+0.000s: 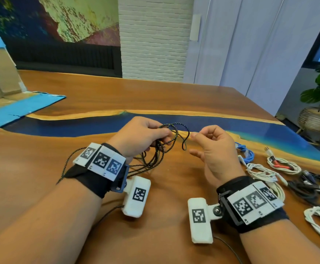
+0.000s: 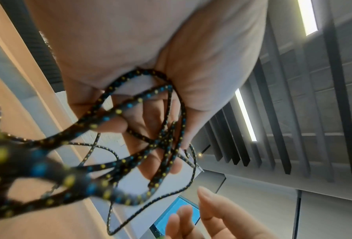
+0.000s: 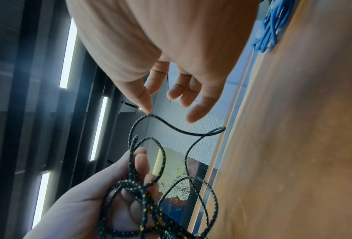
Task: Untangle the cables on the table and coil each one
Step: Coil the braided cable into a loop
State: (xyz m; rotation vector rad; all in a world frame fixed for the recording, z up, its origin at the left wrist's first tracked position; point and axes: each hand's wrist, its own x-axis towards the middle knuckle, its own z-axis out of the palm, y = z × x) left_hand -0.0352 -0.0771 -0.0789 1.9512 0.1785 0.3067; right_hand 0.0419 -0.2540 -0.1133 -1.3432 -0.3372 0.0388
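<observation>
Head view, cable: black braided cable flecked yellow and blue, loose tangled loops held above the wooden table, strands trailing down left of the wrist.
Head view, hands: left hand curled round the bunch; right hand just right of it, fingers loose, holding nothing.
Head view, right side: coiled blue cable, white cables, dark cables lying on the table.
Left wrist view: loops cross the palm, fingers curled through them.
Right wrist view: thumb tip near the top loop; contact cannot be told.
</observation>
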